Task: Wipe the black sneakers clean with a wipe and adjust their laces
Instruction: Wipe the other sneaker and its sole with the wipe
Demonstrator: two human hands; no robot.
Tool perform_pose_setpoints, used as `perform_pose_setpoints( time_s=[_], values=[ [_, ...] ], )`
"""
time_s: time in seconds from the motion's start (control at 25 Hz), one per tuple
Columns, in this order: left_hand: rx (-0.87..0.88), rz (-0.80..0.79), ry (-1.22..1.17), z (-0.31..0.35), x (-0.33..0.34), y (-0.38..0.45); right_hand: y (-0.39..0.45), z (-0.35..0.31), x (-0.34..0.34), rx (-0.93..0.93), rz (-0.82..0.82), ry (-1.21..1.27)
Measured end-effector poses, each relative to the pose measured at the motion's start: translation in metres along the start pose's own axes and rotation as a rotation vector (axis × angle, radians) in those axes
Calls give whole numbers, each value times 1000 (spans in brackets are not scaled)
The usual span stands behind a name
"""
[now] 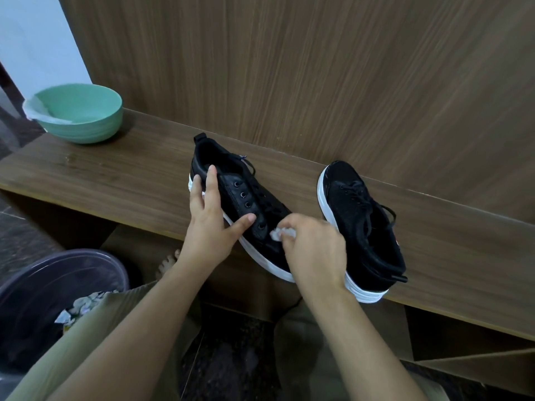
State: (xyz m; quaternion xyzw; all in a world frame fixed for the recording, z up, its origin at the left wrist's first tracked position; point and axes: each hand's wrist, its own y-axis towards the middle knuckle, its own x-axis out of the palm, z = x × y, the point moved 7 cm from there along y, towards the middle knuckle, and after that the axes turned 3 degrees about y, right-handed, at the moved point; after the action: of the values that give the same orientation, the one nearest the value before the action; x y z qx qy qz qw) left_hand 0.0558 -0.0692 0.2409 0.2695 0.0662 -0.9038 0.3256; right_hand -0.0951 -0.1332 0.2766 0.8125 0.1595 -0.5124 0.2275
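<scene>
Head view showed two black sneakers, one wipe in use, one bowl and one bin. Both sneakers stood on a brown wooden shelf [121,172] that ran below a wood-grain panel [318,68].

The left sneaker [246,198] lay at the middle of the shelf, heel toward the back edge and toe reaching past the front edge. It had a black upper, a white sole, a row of metal eyelets along the near side, black laces and a small pull tab at the heel. The right sneaker [364,227] stood just beside it toward the shelf's right end, turned the other way, toe near the back edge and heel at the front edge. Its upper looked like black fabric over a thick white sole, and its black laces lay loose across the tongue.

The left hand [210,218] rested on the left sneaker's near side with its fingers spread and fairly straight, fingertips up at the collar and the thumb stretched toward the eyelets. The right hand [312,250] had its fingers curled around a small crumpled white wipe [279,233], which it pressed against the left sneaker's upper near the toe.

A green bowl [86,123] with a white liner over its rim sat at the shelf's left end. A dark bin [43,285] holding crumpled white scraps stood on the floor below the front edge.
</scene>
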Motion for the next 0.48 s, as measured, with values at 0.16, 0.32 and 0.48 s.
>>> perform_pose_setpoints(
  time_s=[0.16, 0.32, 0.48],
  values=[
    [-17, 10, 19, 1, 1, 1, -12, -11, 6, -105, -14, 175],
    [-16, 4, 31, -1, 0, 1, 9, -4, -6, -32, 59, -141],
    [-20, -14, 13, -2, 0, 2, 0, 20, -24, 123, -141, -157]
  ],
)
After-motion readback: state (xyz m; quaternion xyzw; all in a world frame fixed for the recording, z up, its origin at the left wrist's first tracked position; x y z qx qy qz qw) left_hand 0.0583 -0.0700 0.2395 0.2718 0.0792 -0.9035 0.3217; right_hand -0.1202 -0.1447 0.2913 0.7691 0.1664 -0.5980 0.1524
